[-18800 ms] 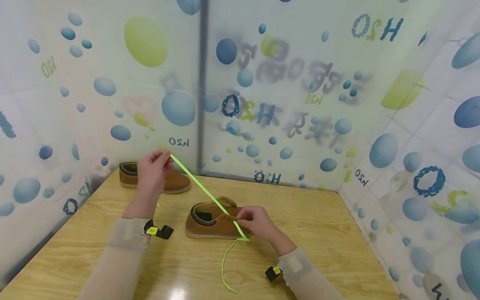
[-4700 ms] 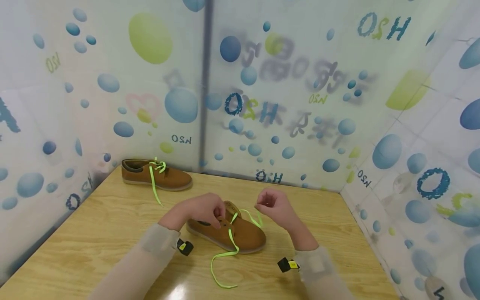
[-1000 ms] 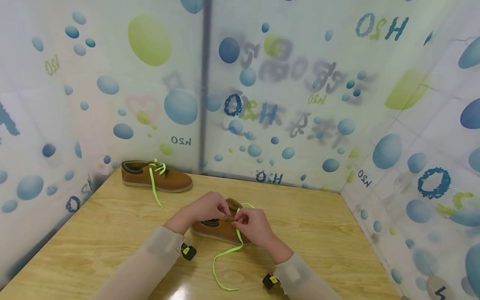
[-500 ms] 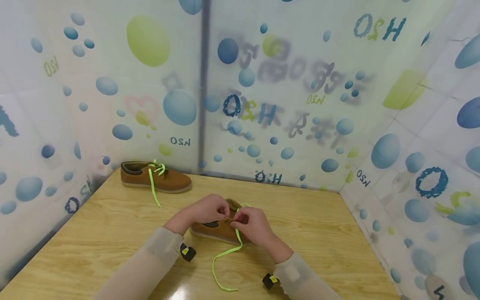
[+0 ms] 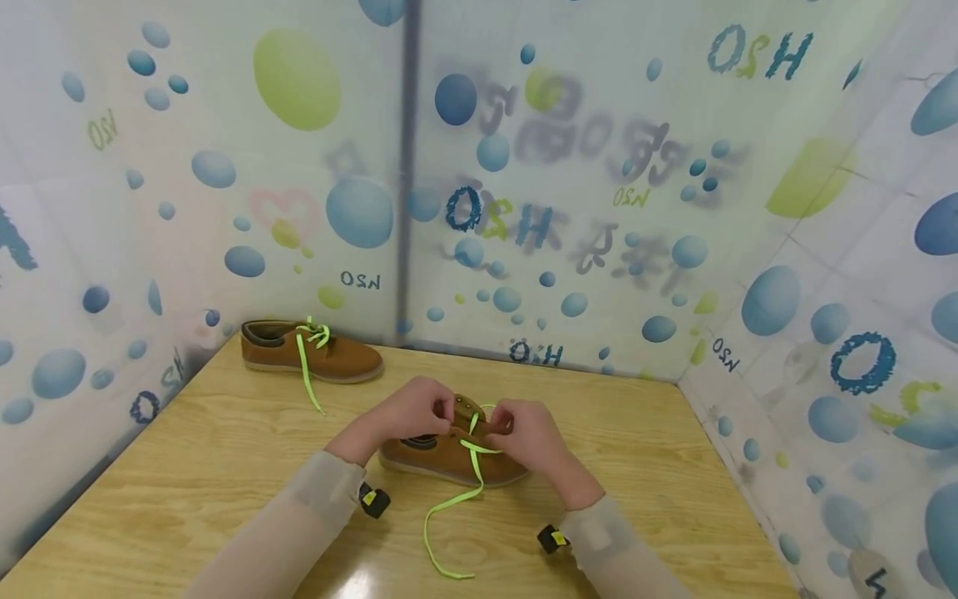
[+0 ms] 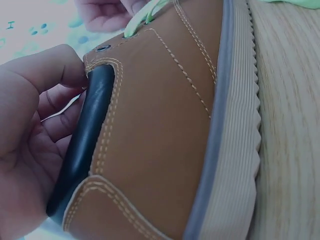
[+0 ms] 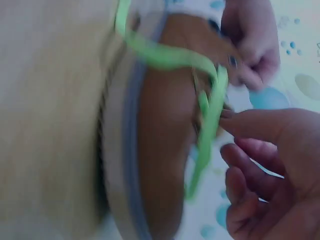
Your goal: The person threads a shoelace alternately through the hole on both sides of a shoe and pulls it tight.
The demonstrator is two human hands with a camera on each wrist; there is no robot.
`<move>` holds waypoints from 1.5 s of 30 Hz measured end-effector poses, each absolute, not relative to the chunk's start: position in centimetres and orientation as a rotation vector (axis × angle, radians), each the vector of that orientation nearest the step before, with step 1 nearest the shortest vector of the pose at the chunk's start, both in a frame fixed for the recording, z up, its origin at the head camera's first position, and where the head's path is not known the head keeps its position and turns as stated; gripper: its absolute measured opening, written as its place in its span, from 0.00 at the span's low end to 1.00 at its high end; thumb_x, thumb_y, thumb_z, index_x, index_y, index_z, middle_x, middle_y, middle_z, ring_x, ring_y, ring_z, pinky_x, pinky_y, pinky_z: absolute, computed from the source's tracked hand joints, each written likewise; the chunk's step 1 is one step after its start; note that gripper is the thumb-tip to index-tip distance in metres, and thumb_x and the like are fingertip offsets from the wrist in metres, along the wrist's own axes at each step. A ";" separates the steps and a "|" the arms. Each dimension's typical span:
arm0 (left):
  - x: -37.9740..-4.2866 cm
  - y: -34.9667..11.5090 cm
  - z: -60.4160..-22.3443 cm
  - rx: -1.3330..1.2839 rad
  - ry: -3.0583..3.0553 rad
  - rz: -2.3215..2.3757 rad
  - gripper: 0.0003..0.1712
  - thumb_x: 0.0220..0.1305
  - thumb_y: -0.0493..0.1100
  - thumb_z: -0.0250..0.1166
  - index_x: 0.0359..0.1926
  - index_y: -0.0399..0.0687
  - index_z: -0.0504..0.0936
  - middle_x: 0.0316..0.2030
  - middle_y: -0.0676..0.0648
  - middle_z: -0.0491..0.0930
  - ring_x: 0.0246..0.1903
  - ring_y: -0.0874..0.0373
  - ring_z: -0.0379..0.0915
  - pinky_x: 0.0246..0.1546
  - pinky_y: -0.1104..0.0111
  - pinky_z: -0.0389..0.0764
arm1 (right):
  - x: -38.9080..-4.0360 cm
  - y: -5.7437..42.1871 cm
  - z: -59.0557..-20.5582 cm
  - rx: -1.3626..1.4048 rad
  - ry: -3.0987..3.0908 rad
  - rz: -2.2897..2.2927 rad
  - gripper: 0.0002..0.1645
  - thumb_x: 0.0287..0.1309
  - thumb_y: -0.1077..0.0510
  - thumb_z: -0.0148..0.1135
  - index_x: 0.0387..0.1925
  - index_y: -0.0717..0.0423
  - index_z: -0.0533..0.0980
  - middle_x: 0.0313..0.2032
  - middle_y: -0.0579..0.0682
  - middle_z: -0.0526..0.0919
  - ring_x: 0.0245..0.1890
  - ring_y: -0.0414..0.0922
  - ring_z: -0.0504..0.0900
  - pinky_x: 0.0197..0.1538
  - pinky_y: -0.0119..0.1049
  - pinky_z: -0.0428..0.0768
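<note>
A brown shoe (image 5: 441, 460) with dark collar padding stands on the table, toe to the right. Its bright green shoelace (image 7: 172, 57) runs through front eyelets. My left hand (image 5: 417, 408) pinches the shoe's near eyelet flap between thumb and fingers; the left wrist view shows this grip at the collar's top corner. My right hand (image 5: 535, 437) is over the toe side, thumb and fingertips together at the green lace, which stretches from an eyelet toward them. In the right wrist view, blurred, the lace passes right at the thumb tip (image 7: 227, 116).
A second brown shoe (image 5: 352, 358), laced in green with a bow, stands at the back left, one lace end hanging onto the table (image 5: 636, 482). The near shoe's loose lace end curls toward the front. Patterned curtain walls (image 5: 569, 274) enclose the back and sides.
Earlier both hands met at the eyelets; in the last half second my right hand has moved right and slightly up, drawing lace from the near flap. My left hand stays on the flap.
</note>
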State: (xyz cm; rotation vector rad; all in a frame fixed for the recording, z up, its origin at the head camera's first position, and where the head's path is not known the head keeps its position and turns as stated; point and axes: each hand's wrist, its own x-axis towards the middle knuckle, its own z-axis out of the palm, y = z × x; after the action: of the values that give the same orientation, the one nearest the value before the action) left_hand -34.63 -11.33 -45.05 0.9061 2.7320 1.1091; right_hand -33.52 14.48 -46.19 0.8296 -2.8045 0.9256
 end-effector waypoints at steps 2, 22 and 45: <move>-34.6 -11.4 -45.0 0.891 2.749 1.097 0.12 0.59 0.33 0.70 0.25 0.55 0.83 0.26 0.58 0.81 0.29 0.63 0.74 0.36 0.67 0.78 | -33.9 15.4 -45.7 0.843 -2.877 0.829 0.10 0.57 0.57 0.79 0.26 0.46 0.83 0.26 0.39 0.84 0.27 0.36 0.77 0.32 0.31 0.78; -35.1 -13.4 -42.8 0.786 2.822 1.265 0.10 0.58 0.32 0.67 0.25 0.53 0.83 0.25 0.55 0.81 0.28 0.60 0.74 0.34 0.66 0.78 | -33.7 15.5 -46.8 0.906 -2.988 1.045 0.03 0.62 0.58 0.77 0.37 0.51 0.90 0.34 0.43 0.91 0.33 0.36 0.83 0.39 0.34 0.83; -34.3 -15.7 -41.1 0.644 2.887 1.446 0.07 0.66 0.34 0.69 0.31 0.48 0.85 0.31 0.50 0.85 0.30 0.59 0.76 0.35 0.66 0.80 | -33.5 13.6 -47.9 0.883 -2.838 1.407 0.04 0.65 0.60 0.74 0.32 0.51 0.87 0.27 0.44 0.86 0.26 0.36 0.80 0.34 0.31 0.80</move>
State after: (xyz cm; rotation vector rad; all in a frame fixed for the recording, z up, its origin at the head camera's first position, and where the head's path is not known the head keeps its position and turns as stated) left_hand -34.27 -15.66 -41.05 0.6436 2.8873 1.4463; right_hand -33.50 13.59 -47.92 0.8830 -2.8382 1.4068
